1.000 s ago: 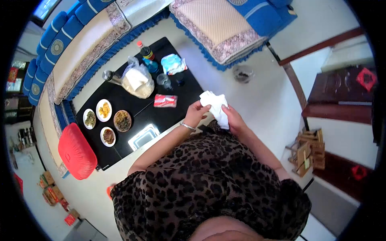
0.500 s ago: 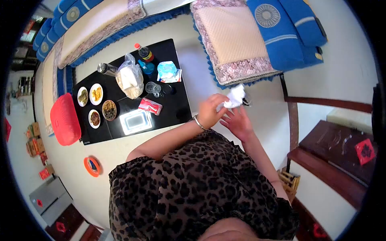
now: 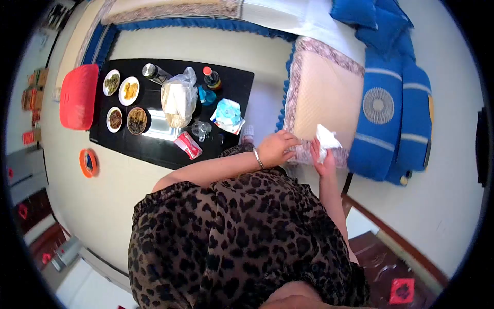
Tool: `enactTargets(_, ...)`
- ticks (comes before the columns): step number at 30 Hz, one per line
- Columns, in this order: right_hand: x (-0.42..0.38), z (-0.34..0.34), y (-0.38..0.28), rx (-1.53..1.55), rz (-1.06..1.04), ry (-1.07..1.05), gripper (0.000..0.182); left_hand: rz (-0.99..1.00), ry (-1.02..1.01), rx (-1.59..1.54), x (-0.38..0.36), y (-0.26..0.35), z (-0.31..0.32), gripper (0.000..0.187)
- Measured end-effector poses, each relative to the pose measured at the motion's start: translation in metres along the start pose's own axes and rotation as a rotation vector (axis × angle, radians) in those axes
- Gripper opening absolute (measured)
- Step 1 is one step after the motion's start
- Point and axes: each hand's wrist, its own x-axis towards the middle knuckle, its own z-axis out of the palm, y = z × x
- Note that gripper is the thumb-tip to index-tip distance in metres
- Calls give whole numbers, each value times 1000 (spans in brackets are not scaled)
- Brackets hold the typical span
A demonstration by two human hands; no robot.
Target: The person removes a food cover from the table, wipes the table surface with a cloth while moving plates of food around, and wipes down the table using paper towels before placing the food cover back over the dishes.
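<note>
My left hand, with a silver bracelet at the wrist, is in front of my chest. Its fingers are loosely bent and apart, with nothing visible between them. To its right, my right hand is raised and grips a crumpled white tissue, which sticks up above the fingers. Behind both hands is the beige seat cover of a blue sofa. The two hands do not touch.
A black table at the left holds several dishes, a plastic bag, a dark bottle, a wipes pack, a red-and-white pack and glass cups. A red stool and an orange ring-shaped item are farther left.
My view has turned toward the sofa. My hands have moved apart; the tissue, earlier between them, is now in my right hand, and my left hand has come away from it.
</note>
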Motion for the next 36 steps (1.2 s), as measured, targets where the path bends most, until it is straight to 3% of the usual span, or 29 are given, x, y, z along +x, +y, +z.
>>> enactTargets(2,49,-82,-47,-44,115,-84,41,-111,-50,7,23,-13,-30,26)
enactTargets(3,63,-143,-66,-74,77,-51,40,-118,-34,29,28,-24,-38,25)
enactTargets(6,43,-200,-104,-98,-54,350,33,-217,-17,20,49,-39,-80,24)
enactTargets(10,30,-147,-157,-205,-84,536,32,-354,77,-38,65,-61,-121,23)
enactTargets(16,138,-66,-259,-403,-38,445,31,-481,305,13,112,-115,-136,24)
enactTargets(17,124,-12,-273,-440,-34,488,31,-520,274,-56,128,-115,-186,24)
enactTargets(22,299,100,-374,-640,45,302,31,-624,474,26,215,-176,-171,25)
enactTargets(25,363,219,-405,-781,55,283,30,-675,464,-140,268,-188,-210,27)
enactTargets(27,393,311,-385,-886,35,237,28,-673,499,-109,287,-193,-221,28)
enactTargets(31,522,402,-364,-954,91,-97,31,-748,584,-73,293,-213,-230,29)
enactTargets(36,591,587,-222,-942,295,-384,37,-926,829,-69,268,-232,-263,28)
